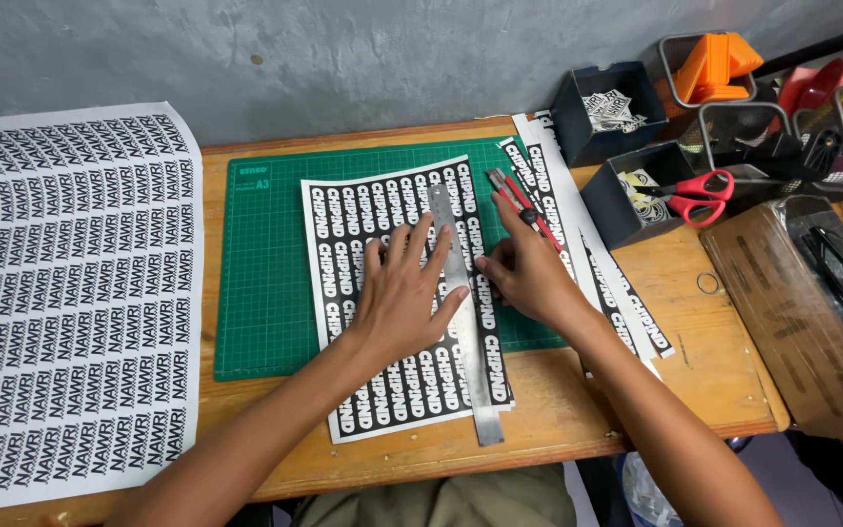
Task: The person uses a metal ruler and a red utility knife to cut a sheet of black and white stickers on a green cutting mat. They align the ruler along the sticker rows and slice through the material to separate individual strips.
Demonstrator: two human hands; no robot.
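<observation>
- At the back right of the table stand two dark boxes: the rear box holds small cut stickers, and the nearer box holds more stickers, with red-handled scissors lying across its rim.
- A wire mesh holder behind them carries an orange object; what it is cannot be told.
- The steel ruler lies on the printed sticker sheet, which rests on the green cutting mat. Its long axis runs away from the person, from the table's near edge up toward the wall, leaning slightly left at the far end.
- The left hand is spread flat, palm down, fingers splayed, pressing on the sheet and touching the ruler's left edge; it grips nothing.
- The right hand sits just right of the ruler, fingers curled around a red utility knife, whose blade end points toward the wall.
- Both forearms reach in from the near edge, converging on the ruler.
- A large printed sheet lies well to the left.
</observation>
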